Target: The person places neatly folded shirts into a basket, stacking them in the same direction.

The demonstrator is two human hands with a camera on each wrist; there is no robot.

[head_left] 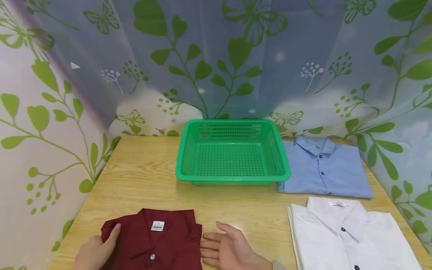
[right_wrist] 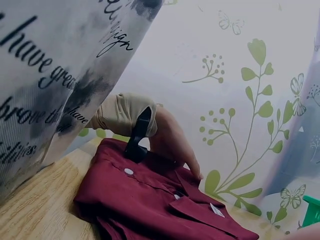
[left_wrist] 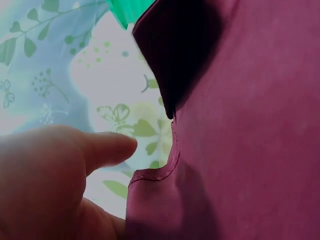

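A folded maroon shirt (head_left: 158, 240) lies collar-away at the table's near left, with a white collar label and a pale button. At its left edge is my left hand (head_left: 96, 249), its thumb straight. In the left wrist view that thumb (left_wrist: 112, 148) stands apart from the cloth, and the other fingers are mostly hidden. My right hand (head_left: 231, 247) is beside the shirt's right edge, palm turned toward it and fingers extended. Whether those fingertips touch the fabric is hard to tell. The right wrist view shows the left hand (right_wrist: 172, 137) over the shirt's far side.
A green plastic basket (head_left: 233, 178) with nothing inside stands at the back middle. To its right lies a folded blue shirt (head_left: 337, 168), partly behind the basket's rim. A folded white shirt (head_left: 378, 236) lies at the near right. Patterned curtains (head_left: 216, 75) surround the wooden table (head_left: 141, 168).
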